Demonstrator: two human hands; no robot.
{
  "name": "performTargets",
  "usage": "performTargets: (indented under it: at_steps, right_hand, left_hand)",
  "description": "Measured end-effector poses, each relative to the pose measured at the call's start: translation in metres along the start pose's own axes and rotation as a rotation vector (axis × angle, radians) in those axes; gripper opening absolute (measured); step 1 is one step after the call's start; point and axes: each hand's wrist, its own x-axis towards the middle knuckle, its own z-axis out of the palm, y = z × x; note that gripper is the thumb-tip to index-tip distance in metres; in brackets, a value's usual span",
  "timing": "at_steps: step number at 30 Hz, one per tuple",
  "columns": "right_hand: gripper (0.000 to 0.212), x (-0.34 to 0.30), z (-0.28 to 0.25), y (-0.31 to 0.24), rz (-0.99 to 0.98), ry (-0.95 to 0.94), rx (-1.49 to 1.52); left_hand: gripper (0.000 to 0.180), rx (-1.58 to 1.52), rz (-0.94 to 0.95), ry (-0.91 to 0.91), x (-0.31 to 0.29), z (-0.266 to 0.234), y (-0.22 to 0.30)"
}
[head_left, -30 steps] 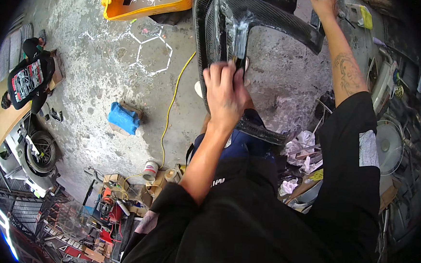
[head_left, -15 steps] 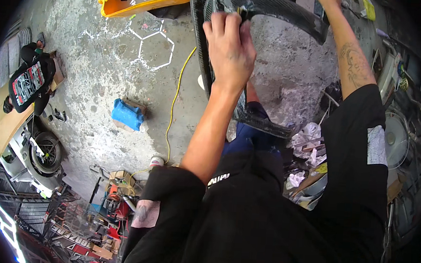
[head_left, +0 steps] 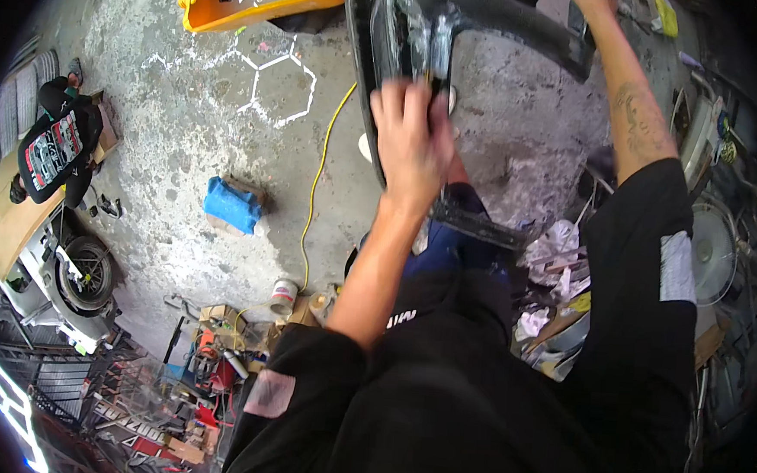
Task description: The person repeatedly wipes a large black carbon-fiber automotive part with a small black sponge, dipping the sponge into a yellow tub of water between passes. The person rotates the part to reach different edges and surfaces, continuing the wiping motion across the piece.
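A black frame-like panel, with a woven carbon look and a whitish smeared strip, stands before me at the top middle. Against its left upright lies my left hand, blurred, its fingers bent and closed. Something small shows at the fingertips, too hidden to name. My right hand is at the top edge, close to the panel's right end; its fingers are mostly cut off, so its hold cannot be told. Part of my leg shows beneath the panel.
A yellow tub stands at the upper left. A yellow cable runs along the floor by a blue-covered block. Another person is at the far left, near a wheel. Scraps and a fan lie rightward.
My left hand has slid down the panel's upright toward me, baring the smeared strip above it. My right hand has stayed nearly in place.
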Motion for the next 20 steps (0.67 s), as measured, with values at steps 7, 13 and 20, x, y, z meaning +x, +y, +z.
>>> performTargets:
  at_steps: [7, 13, 20]
  right_hand:
    - [0.105, 0.005, 0.003, 0.025, -0.06, 0.054, 0.027]
    - [0.107, 0.009, 0.007, 0.034, -0.049, 0.135, -0.026]
    - [0.114, -0.004, -0.003, -0.015, 0.193, -0.112, 0.045]
  left_hand:
    - [0.024, -0.114, -0.065, 0.19, 0.052, -0.016, -0.017]
    - [0.046, -0.014, 0.158, -0.163, 0.015, -0.042, -0.023]
    - [0.049, 0.062, 0.275, -0.254, 0.015, -0.025, -0.039]
